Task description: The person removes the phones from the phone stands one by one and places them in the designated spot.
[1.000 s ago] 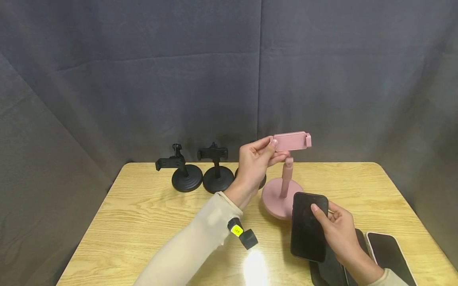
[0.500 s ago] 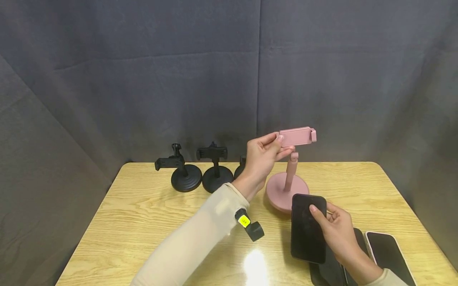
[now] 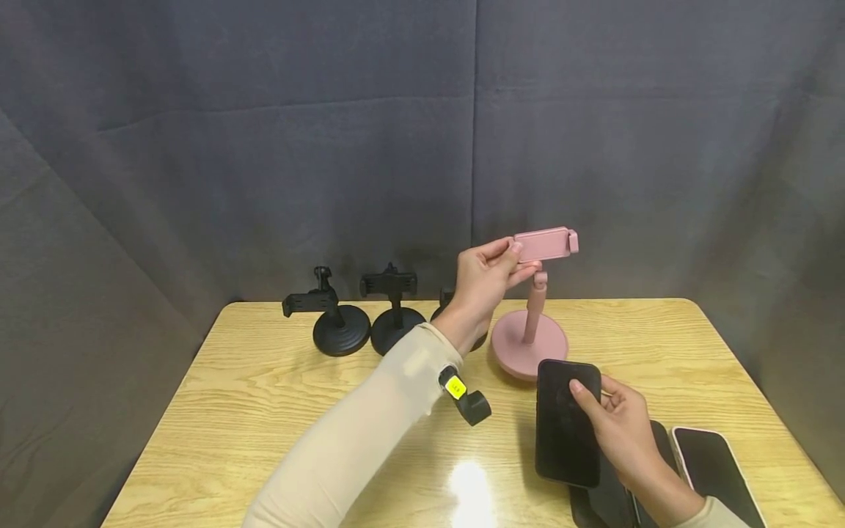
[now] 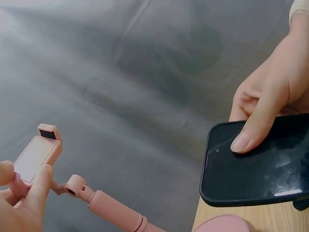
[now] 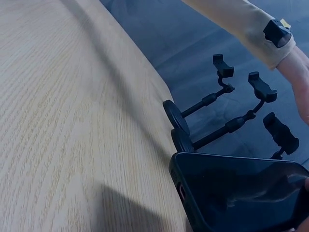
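Between thumb and fingers, my left hand [image 3: 485, 282] pinches the left end of the clamp [image 3: 544, 246] on a pink phone stand [image 3: 528, 345]. The clamp sits tilted on top of the upright post, above a round base. Whether that base touches the table, I cannot tell. Lower right, my right hand [image 3: 623, 433] grips a black smartphone [image 3: 564, 440] by its right edge, thumb across the dark screen, fingers behind. The phone is held upright in front of the stand, above the table. From the left wrist, the phone [image 4: 251, 179] and pink clamp [image 4: 36, 157] appear apart, with nothing in the clamp.
Two black phone stands [image 3: 341, 330] stand at the back left; a third is partly behind my left wrist. Beneath my right forearm lie dark phones [image 3: 601, 502], beside a white-edged phone [image 3: 719, 469]. Grey curtain [image 3: 370, 147] borders the wooden table [image 3: 264, 411].
My left hand and the pink stand have shifted right and away from me, the clamp rising slightly in view. The right hand has kept the phone nearly still.
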`<state>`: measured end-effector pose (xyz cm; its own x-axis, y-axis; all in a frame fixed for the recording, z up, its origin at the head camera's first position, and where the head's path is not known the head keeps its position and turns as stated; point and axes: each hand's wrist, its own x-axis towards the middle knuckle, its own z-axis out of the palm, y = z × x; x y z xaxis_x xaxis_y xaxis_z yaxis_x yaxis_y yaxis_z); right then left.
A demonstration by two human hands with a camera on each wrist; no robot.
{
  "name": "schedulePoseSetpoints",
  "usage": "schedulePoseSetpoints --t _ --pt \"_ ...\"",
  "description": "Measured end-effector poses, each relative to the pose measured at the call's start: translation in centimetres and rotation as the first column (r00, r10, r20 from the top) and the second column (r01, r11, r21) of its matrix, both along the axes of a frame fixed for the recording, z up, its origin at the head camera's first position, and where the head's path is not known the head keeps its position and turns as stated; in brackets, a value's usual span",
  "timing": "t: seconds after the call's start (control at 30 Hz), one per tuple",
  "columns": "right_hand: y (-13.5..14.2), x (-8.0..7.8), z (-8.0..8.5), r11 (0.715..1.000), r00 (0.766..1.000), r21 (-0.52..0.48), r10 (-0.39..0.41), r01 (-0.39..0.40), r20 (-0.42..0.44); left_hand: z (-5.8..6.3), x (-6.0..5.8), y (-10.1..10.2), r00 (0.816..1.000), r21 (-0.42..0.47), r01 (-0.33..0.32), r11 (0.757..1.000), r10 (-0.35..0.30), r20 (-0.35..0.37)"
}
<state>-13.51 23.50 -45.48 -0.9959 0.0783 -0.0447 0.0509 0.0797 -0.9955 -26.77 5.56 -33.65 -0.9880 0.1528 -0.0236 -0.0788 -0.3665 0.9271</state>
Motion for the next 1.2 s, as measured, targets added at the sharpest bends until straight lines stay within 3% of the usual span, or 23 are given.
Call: schedulePoseSetpoints --t 0.37,0.97,1.2 --pt "0.1 0.2 -0.1 1.0 0.999 0.006 0.021 -0.021 -0.027 -0.3 -1.4 0.5 0.999 0.017 -0.03 0.999 0.029 0.03" --pt "-0.1 0.3 -0.3 0.995 0.998 0.097 0.016 -0.022 0.054 -0.4 -2.4 1.7 0.995 -0.031 -0.027 0.999 0.03 0.099" --pt "-0.4 0.6 -0.6 0.996 0.998 0.09 0.014 -0.02 0.063 -0.7 -2.7 2.0 0.993 -0.045 -0.021 0.999 0.026 0.118"
